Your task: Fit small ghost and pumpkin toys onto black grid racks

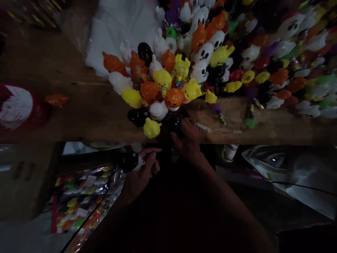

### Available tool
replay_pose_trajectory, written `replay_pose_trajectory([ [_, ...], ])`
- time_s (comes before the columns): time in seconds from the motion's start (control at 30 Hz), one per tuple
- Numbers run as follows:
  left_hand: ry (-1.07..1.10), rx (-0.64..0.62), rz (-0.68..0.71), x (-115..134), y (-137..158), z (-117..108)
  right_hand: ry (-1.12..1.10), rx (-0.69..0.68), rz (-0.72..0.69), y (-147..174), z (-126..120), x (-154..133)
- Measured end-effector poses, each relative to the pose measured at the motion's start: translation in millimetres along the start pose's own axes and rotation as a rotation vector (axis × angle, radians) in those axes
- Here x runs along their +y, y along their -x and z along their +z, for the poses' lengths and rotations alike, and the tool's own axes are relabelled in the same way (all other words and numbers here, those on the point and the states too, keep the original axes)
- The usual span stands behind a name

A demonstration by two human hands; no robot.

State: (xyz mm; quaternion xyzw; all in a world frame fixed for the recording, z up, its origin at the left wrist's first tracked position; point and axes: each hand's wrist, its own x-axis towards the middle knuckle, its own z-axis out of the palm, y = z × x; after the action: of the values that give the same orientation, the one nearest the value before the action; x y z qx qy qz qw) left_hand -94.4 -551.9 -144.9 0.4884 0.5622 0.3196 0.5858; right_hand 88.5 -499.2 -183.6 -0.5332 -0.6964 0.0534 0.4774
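Left hand (147,168) is below the front edge of the desk (86,116), fingers part curled, gripping a black-and-white toy (127,161) by its white end; the black end sticks out to the left, over the bagged toys (89,196). Grip details are dim. Right hand (187,137) is at the desk edge, fingers bent, touching the right side of a black toy (171,123) there; too dark to tell if it's pinched or only touched. Hands are apart, right one farther forward. Just left of the right hand's black toy: yellow toy (152,128) near the edge, second black toy (137,117) beside it, white toy (158,110) behind. Orange toy (174,98) with a face is just beyond the right hand's black toy, in a tight cluster of orange, yellow, white and black ones. White strip (203,127) lies just right of the right hand; purple toy (217,109) with a striped tube is farther right. Big mixed toy pile (233,86) fills the far right of the desk. Far left, well apart from both hands: red tub (40,112), with a lone orange toy (56,99) beside it.
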Motion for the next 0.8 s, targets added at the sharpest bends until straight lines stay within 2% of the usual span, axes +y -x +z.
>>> replay_pose_trajectory([
  [0.13, -0.029, -0.017, 0.012, -1, -1, 4, -0.014, -0.017, 0.037, 0, 2, -1],
  [0.37, -0.028, 0.029, 0.000, 4, -1, 7, -0.025, -0.202, 0.065, -4, -4, -3],
  [0.6, -0.011, 0.031, 0.004, 3, 2, 7, 0.015, -0.094, 0.081, -2, 4, -1],
  [0.8, -0.014, 0.032, 0.014, -2, 0, 6, 0.028, -0.056, 0.133, -1, 17, -3],
])
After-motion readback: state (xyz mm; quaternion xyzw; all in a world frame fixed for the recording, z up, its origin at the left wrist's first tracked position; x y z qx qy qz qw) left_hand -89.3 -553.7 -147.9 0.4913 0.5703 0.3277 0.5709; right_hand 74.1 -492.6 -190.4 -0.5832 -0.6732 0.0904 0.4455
